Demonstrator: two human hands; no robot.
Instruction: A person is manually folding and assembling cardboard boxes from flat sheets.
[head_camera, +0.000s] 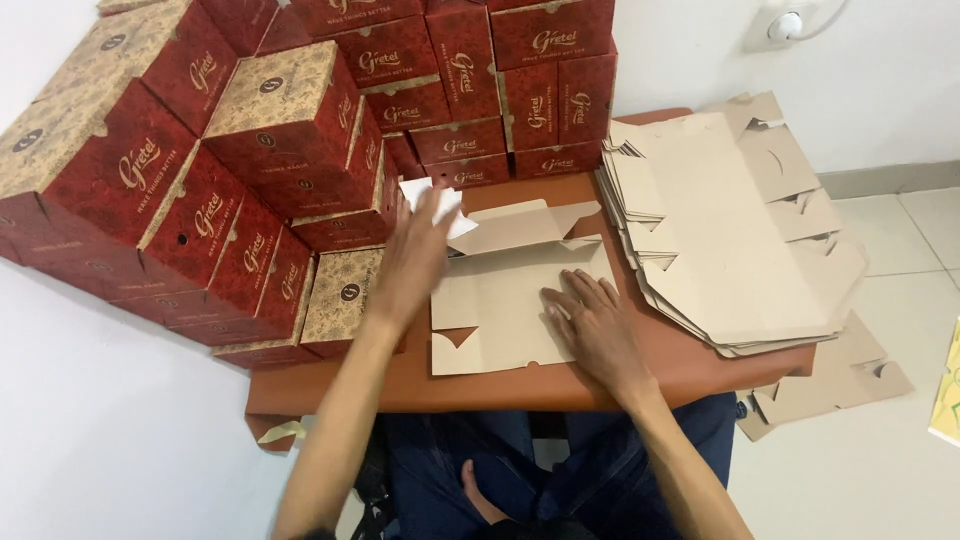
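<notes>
We're pinning the flat carton blank (505, 310) on the tabletop (700, 365) with right hand (600, 325), fingers splayed, released. Left hand (415, 255) is lifting the side flap, grip unclear. Better creasing squarely along the score line.

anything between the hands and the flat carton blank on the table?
Nothing visible. The right hand lies flat on the carton blank. The left hand is at its upper left edge, by a small white paper; actual contact there is unclear due to blur.
</notes>
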